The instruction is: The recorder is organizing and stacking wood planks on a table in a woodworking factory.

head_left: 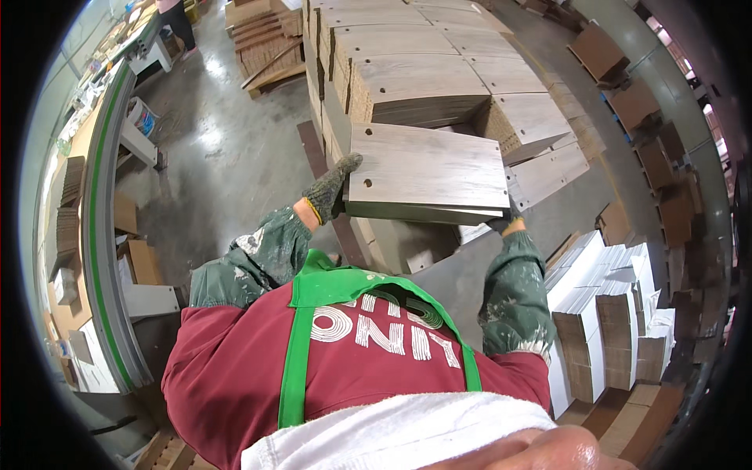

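Between my two gloved hands is a stack of grey wood-grain boards (431, 168) with small round holes near the ends. My left hand (335, 186), in a dark knit glove, grips the stack's left end, thumb over the top edge. At the right end my right hand (507, 218) is closed on the near corner; most of its fingers are hidden beneath the boards. Just beyond lie large piles of similar boards (419, 77), with a gap in the nearest row behind the held stack.
A long bench or conveyor with a green stripe (95, 235) runs along the left. White-faced panel stacks (599, 313) stand at my right. Brown board piles (266, 43) sit on a pallet ahead, and a person (178, 23) stands at the far left. Cartons (654, 157) line the right side.
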Available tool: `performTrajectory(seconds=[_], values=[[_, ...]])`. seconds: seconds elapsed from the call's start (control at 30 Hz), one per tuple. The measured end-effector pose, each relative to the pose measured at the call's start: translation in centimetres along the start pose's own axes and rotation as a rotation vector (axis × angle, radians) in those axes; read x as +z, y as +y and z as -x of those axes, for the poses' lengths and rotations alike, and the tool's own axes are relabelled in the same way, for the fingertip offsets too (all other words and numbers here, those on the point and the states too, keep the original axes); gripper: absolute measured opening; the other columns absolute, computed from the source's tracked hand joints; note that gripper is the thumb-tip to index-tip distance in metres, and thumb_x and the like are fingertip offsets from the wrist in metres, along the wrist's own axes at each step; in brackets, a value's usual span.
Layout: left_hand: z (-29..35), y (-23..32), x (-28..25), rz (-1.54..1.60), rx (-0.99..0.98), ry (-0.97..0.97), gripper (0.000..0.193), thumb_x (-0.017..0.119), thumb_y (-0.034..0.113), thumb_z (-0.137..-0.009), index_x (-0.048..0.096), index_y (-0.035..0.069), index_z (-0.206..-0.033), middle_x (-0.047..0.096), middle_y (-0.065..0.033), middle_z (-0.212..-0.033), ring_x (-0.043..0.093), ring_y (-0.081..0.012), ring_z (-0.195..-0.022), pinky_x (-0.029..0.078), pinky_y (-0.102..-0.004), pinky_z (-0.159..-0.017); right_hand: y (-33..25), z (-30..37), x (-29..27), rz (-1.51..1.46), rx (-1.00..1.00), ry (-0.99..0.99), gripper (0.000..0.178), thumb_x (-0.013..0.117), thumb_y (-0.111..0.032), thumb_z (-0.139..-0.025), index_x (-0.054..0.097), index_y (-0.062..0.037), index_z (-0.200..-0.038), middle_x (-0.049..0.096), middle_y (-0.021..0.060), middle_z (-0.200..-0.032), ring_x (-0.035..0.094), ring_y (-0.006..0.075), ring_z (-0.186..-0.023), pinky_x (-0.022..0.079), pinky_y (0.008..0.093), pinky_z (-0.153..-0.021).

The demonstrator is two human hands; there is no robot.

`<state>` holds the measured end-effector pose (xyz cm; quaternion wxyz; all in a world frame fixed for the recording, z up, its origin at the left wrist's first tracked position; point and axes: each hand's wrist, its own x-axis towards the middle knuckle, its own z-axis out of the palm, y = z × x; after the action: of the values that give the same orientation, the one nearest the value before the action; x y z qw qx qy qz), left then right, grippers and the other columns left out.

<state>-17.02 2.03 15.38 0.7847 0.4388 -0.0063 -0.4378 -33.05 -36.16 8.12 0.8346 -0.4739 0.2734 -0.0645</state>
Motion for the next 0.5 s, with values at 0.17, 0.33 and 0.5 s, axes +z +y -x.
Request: performTrajectory(seconds=[0.17,0.33,0.5], values=[[0.4,-0.5,-0.4,0.079,-0.024,0.016,0.058,0.063,0.040,-0.080,0.045,0.007,-0.124,0.056,-0.0119,-0.115,0.058,-0.0231,-0.099,0.049,-0.0386,-0.087,2.7,0.3,-0.5,-0.252,-0.017,0.340,0.043,0.037,-0.035,-0.091,0.048,-0.0110,-0.124,0.051,0.0085,-0.125,0.048,0.0289,-0.114,0.040,0.0468,-0.096],[3.6,-2.0,-1.0,0.066,0.052,0.018,0.053,0.061,0.038,-0.082,0.045,0.005,-0.122,0.057,-0.0112,-0.111,0.059,-0.0225,-0.096,0.050,-0.0380,-0.084,4.4,4.0,-0.9,-0.328,0.084,0.284,0.045,0.034,-0.038,-0.092,0.044,-0.0122,-0.128,0.048,0.0057,-0.129,0.048,0.0269,-0.115,0.039,0.0450,-0.097],[9.8,-4.6,-4.3,0.036,0.085,0.049,0.051,0.060,0.035,-0.083,0.046,0.004,-0.121,0.058,-0.0112,-0.111,0.059,-0.0219,-0.097,0.051,-0.0346,-0.083,8.4,9.7,1.1,-0.297,0.090,0.152,0.044,0.035,-0.037,-0.093,0.042,-0.0117,-0.129,0.049,0.0053,-0.127,0.050,0.0238,-0.112,0.043,0.0416,-0.093]])
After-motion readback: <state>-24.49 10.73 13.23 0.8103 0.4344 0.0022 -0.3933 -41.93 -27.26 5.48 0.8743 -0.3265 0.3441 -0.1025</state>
